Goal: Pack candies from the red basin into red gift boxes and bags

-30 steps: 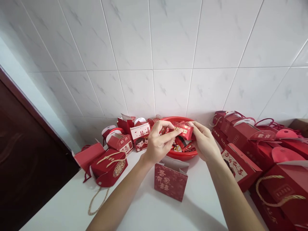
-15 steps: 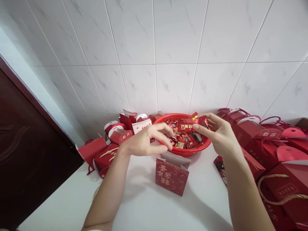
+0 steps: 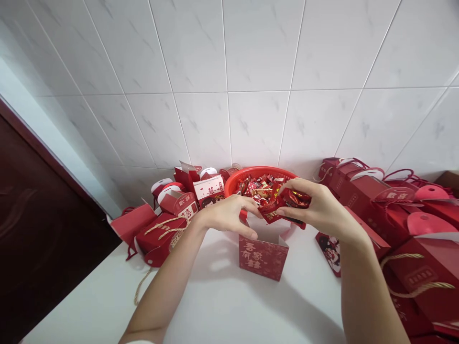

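Table (image 3: 201, 306) holds a red basket (image 3: 265, 170), then an open box (image 3: 263, 260) in front. The left hand (image 3: 225, 215) is spread by its top. The right hand (image 3: 319, 205) pinches shiny red sweets (image 3: 296, 199) over it. Looks like the bringing-over step; moving on needs a still box and soft fingers.

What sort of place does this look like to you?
Probably a room in a home, though I cannot be sure: a marbled tile wall, a dark door and a plain white table.
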Demonstrator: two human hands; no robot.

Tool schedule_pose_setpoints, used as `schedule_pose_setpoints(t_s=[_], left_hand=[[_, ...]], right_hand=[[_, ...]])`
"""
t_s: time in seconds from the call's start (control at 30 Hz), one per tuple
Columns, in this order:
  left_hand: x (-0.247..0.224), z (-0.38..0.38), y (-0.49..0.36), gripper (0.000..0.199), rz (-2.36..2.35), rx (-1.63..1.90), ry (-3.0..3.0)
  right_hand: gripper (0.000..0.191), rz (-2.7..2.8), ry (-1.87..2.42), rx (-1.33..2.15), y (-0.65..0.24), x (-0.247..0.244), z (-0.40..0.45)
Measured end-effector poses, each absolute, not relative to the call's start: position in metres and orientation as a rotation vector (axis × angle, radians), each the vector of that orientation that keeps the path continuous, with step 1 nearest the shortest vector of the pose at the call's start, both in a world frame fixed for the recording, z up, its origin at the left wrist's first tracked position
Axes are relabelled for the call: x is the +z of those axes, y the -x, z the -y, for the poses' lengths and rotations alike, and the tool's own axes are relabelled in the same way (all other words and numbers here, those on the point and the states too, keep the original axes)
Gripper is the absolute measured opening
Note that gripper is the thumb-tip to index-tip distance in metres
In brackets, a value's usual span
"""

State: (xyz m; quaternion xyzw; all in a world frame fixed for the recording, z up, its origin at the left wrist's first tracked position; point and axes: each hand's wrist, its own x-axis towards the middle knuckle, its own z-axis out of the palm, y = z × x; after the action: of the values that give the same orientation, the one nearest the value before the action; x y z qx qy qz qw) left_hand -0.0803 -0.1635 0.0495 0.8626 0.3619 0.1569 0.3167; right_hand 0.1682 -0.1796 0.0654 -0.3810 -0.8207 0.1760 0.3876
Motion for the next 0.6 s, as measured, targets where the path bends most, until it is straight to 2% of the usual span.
schedule_pose_setpoints(t_s=[0.27,0.37,0.6], left_hand=[[0.044,0.154,0.084,0.053,-1.015,0.44,-2.163],[0.042,0.152,0.085,0.054,-1.003,0.447,-2.13],[0.042,0.153,0.083,0.052,-0.994,0.444,-2.143]], right_hand=[[0.018,2.203,1.03,0.392,-0.166,0.063,0.177],[0.014,2.239,1.033,0.427,-0.166,0.063,0.177],[0.021,2.196,0.963,0.349,-0.151,0.057,0.174]])
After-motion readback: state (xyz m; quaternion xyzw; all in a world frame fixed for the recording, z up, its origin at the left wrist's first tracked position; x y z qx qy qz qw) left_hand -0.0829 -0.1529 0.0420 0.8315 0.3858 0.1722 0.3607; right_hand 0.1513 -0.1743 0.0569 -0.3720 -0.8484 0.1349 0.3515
